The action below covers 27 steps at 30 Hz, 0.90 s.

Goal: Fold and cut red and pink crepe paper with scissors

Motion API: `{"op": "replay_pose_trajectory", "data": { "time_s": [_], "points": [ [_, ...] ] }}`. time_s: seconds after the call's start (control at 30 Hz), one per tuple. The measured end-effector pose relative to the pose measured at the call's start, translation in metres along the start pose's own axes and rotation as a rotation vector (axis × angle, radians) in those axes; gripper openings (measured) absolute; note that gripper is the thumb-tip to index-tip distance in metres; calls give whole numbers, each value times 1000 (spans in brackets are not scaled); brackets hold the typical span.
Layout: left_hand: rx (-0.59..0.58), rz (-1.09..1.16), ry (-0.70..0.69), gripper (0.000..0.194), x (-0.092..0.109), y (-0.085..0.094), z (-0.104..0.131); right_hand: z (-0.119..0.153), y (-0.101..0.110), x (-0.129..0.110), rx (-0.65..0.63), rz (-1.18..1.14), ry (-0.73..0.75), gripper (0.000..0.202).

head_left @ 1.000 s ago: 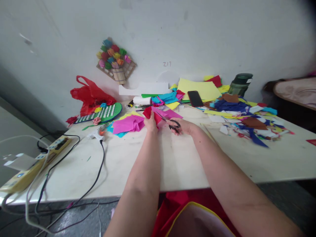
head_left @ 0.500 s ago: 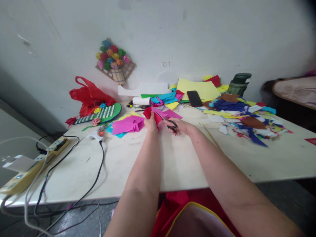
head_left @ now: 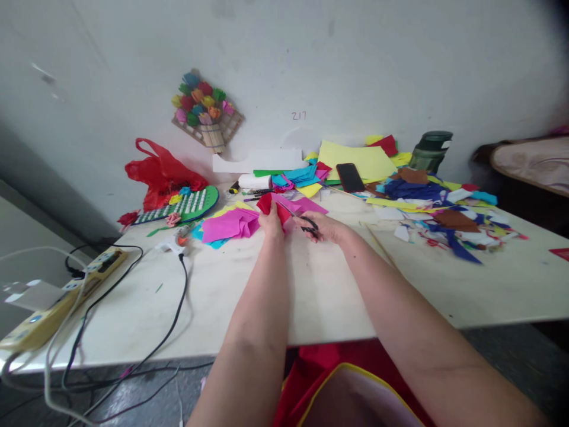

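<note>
Near the middle of the table, my left hand (head_left: 271,222) pinches a piece of red paper (head_left: 283,214). My right hand (head_left: 323,227) is closed round the black handles of a pair of scissors (head_left: 310,225), whose blades point left to the red paper. Pink paper (head_left: 309,205) lies just behind the scissors. To the left of my left hand is a loose stack of magenta sheets (head_left: 229,225), with yellow and blue sheets showing from under it. Whether the blades are apart is too small to tell.
A glue gun (head_left: 174,244) with a black cord and a power strip (head_left: 66,299) are at left. Behind stand a red bag (head_left: 162,172) and a green board (head_left: 204,201). A phone (head_left: 350,177), a bottle (head_left: 430,151) and paper scraps (head_left: 457,220) are at right.
The scissors' handles have closed a little in my right hand. Both arms are almost where they were, and the red paper has barely shifted.
</note>
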State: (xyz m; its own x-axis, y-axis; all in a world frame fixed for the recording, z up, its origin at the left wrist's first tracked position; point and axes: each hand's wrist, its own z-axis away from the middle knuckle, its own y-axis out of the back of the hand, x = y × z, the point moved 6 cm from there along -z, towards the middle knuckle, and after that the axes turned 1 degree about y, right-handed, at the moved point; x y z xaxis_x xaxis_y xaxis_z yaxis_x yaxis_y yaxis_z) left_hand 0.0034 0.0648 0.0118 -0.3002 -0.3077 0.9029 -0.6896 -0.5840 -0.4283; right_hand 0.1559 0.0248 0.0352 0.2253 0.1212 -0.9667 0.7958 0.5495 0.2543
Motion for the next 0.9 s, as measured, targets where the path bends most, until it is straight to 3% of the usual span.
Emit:
{"op": "replay_pose_trajectory", "data": {
  "time_s": [0.43, 0.7, 0.9],
  "points": [
    [9, -40, 3, 30, 1, 2, 0, -2, 0, 0, 44, 48, -47, 27],
    [-47, 29, 36, 31, 4, -3, 7, -4, 2, 6, -15, -24, -1, 34],
    [-67, 9, 24, 29, 1, -6, 8, -4, 3, 8, 16, -9, -21, 37]
  ]
}}
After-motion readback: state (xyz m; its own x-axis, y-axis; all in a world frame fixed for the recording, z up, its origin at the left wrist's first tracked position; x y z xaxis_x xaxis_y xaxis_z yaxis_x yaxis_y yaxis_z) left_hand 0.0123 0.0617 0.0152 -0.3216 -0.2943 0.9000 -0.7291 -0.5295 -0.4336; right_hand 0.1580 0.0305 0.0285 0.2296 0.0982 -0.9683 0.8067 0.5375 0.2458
